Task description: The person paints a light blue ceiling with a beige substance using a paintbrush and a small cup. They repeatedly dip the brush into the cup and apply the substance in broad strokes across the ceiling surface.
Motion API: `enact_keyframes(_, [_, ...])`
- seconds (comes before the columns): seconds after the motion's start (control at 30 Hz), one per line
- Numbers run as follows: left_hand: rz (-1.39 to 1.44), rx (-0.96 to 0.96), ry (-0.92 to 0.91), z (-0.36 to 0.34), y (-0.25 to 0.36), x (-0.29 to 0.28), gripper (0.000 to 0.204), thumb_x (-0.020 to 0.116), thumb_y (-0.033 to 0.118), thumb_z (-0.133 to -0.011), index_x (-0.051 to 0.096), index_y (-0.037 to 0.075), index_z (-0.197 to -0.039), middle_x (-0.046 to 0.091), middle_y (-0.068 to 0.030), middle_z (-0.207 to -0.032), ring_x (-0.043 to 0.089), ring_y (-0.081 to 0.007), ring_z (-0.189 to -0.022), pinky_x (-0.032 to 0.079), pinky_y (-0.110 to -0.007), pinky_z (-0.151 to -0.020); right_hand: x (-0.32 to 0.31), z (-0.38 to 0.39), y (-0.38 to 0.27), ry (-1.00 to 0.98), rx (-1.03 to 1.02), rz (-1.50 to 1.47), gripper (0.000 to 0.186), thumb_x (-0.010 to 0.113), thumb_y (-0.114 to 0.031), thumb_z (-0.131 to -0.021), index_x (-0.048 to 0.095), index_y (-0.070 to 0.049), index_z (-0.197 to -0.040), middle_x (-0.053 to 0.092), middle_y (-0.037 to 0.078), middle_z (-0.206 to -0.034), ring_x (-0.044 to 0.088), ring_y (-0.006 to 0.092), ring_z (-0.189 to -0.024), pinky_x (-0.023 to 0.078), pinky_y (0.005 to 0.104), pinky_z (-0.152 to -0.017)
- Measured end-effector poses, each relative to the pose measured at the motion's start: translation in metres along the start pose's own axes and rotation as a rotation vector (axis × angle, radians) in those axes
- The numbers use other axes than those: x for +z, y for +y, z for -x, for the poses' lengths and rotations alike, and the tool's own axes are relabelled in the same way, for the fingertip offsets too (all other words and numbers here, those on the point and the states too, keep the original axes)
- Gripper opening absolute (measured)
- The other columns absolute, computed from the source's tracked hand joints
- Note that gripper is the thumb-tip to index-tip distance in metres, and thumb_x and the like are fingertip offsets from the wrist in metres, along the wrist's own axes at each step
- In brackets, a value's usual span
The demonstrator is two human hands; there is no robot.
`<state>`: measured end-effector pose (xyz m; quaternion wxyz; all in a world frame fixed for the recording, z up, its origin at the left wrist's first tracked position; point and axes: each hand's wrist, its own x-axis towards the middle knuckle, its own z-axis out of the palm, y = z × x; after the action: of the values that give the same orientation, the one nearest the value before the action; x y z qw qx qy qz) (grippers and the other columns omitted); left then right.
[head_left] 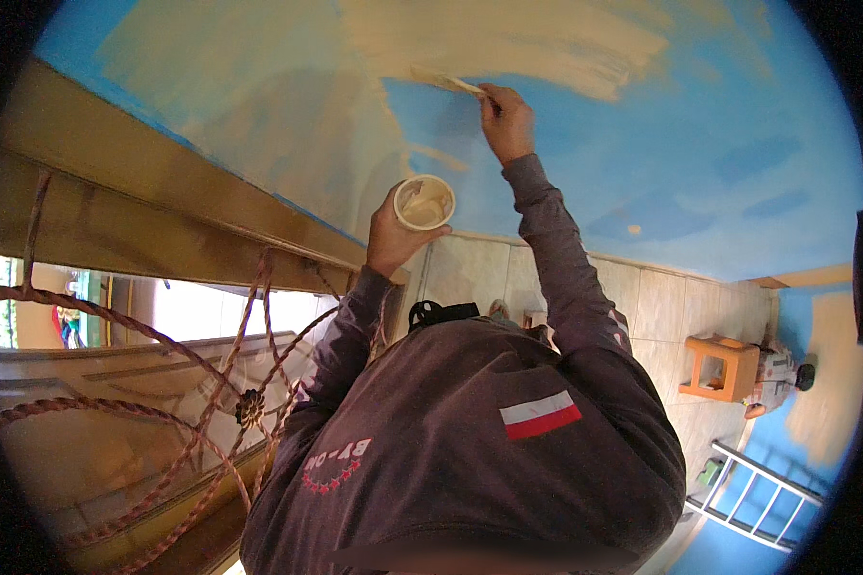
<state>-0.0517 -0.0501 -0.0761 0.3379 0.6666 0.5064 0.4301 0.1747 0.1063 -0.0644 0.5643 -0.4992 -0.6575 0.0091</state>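
My left hand (391, 240) is closed around a small round tub (424, 227), its open top facing up. Cream-coloured paint lies inside and smears its inner wall. Higher up and to the right, my right hand (510, 120) pinches the handle of a paintbrush (462, 86). The bristles point left and seem to touch the wall along the lower edge of a cream patch. The wall (594, 163) is blue, with broad streaky cream strokes (508, 38) over its upper part and left side.
Twisted metal bars (201, 422) with a rosette stand close on my left, beside a brownish-gold ledge (153, 216). Pale tiles (465, 273) cover the floor. To the right are an orange stool (734, 369), a light-coloured shape beside it I cannot make out, and a metal ladder (762, 494).
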Motion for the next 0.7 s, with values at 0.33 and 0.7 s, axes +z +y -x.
enact_keyframes(0.33, [-0.044,0.079,-0.08,-0.016,0.013,0.026,0.082,0.099,0.029,-0.061,0.058,0.005,-0.128,0.069,-0.0132,-0.124,0.067,-0.0252,-0.115,0.055,-0.04,-0.098,-0.16,0.018,0.062,0.074,0.128,0.238,0.018,0.068,-0.014,-0.094,0.074,-0.007,-0.11,0.071,0.017,-0.093,0.07,0.0326,-0.079,0.056,0.0399,-0.072])
enact_keyframes(0.7, [-0.044,0.108,-0.126,-0.018,0.012,0.037,0.083,0.099,0.031,-0.061,0.058,0.005,-0.128,0.069,-0.0124,-0.123,0.067,-0.0256,-0.114,0.055,-0.04,-0.096,-0.231,0.034,0.049,0.24,0.201,0.254,0.017,0.069,-0.015,-0.095,0.076,-0.006,-0.107,0.074,0.014,-0.095,0.073,0.0259,-0.083,0.057,0.0356,-0.075])
